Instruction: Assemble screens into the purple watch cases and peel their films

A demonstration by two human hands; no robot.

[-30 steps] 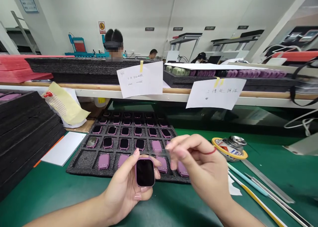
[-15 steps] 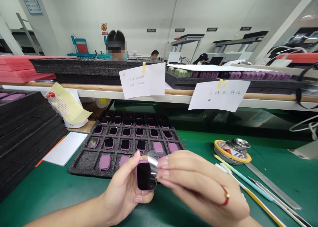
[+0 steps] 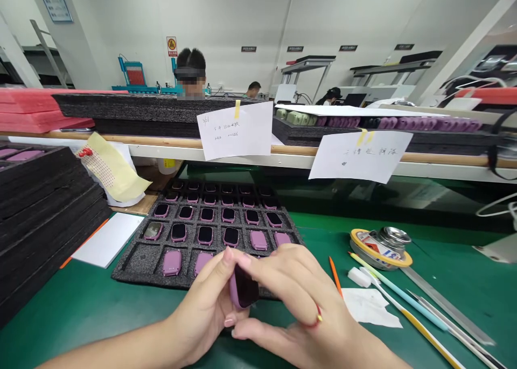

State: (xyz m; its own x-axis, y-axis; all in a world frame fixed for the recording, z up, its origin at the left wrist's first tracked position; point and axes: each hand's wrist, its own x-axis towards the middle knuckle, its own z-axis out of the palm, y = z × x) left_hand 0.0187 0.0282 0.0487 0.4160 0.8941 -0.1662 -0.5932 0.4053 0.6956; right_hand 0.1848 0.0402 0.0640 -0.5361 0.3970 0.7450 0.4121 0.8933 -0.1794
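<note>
A purple smartwatch body (image 3: 245, 289) with a dark screen is held in my left hand (image 3: 202, 310), its screen tilted toward the right. My left thumb rests at the upper edge and the fingers curl behind it. My right hand (image 3: 301, 304), with a red ring on one finger, reaches over the top edge with its fingertips, its thumb below near the lower edge. Clear film cannot be made out now. Just behind the hands lies a black foam tray (image 3: 139, 258) with several purple watch bodies in its compartments, some screen up, some back up.
On the right lie a roll of yellow-rimmed tape (image 3: 357, 245), a metal-topped pot (image 3: 393, 237), a white toothbrush (image 3: 404, 310), a white tissue (image 3: 369, 307) and a steel ruler (image 3: 448, 307). Stacked black foam trays (image 3: 44, 234) stand left. A shelf (image 3: 291, 158) runs across; people sit beyond.
The clear film between my right fingers is out of sight. My right fingers have moved left onto the watch's top edge, and the watch has turned rightward. The tissue has come into view.
</note>
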